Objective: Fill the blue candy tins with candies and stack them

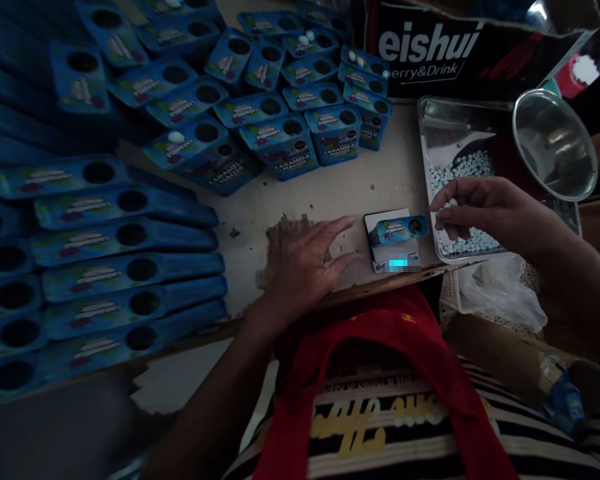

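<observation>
Held candies: a few white pieces (449, 205) sit pinched at the fingertips of the right hand, between thumb and fingers, above the left part of the metal tray.
Right hand: this hand (485, 210) is closed on those pieces, its fingertips pointing left, toward the scale.
Small box: a blue box (401, 229) stands on the scale, just left of the right fingertips and apart from them.
Scale: the little scale (386, 255) sits near the table's front edge, its display lit cyan.
Left hand: empty and spread, this hand (320, 253) has thumb and fingers parted toward the scale, touching neither scale nor box.
Tray: the metal tray (425, 157) holds loose pale candies (473, 167), partly hidden by the right hand.
Bowl: a shiny bowl (555, 143) tilts over the tray's right side; what supports it is unclear.
Blue boxes: many similar boxes (286, 150) crowd the back of the table (260, 200), some with white pieces on top; more lie in rows at left.
Carton: a black carton (445, 60) stands behind the tray.
</observation>
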`<control>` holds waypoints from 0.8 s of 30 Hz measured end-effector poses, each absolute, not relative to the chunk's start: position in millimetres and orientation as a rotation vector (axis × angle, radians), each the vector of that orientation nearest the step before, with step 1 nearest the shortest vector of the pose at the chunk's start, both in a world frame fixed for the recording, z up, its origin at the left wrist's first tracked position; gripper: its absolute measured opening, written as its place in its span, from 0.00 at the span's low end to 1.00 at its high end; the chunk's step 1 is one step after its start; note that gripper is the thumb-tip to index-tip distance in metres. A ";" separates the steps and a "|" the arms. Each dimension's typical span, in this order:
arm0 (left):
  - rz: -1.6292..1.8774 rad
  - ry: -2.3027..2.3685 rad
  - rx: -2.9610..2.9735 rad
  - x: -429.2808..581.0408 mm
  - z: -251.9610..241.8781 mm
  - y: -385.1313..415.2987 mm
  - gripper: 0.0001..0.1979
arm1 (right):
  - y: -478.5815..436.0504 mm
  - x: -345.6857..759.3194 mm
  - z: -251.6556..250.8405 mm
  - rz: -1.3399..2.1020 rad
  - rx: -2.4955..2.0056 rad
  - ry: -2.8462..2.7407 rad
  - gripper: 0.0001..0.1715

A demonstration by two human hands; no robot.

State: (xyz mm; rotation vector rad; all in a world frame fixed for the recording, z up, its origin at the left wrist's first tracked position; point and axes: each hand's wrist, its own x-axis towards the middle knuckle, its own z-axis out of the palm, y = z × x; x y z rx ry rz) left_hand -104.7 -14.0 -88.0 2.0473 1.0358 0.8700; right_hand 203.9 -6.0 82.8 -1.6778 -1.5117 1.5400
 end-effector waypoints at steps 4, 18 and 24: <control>1.017 1.043 1.741 -69.0 -98.5 -13.4 0.33 | -2.2 232.6 70.9 1.296 -1.788 -1.556 0.12; 1.146 0.648 2.611 17.0 -54.1 35.7 0.15 | -34.5 221.7 -37.1 1.550 -1.264 -0.370 0.21; 1.126 0.917 2.531 28.0 -78.9 42.7 0.16 | -29.9 225.8 -37.6 1.545 -1.161 -0.338 0.19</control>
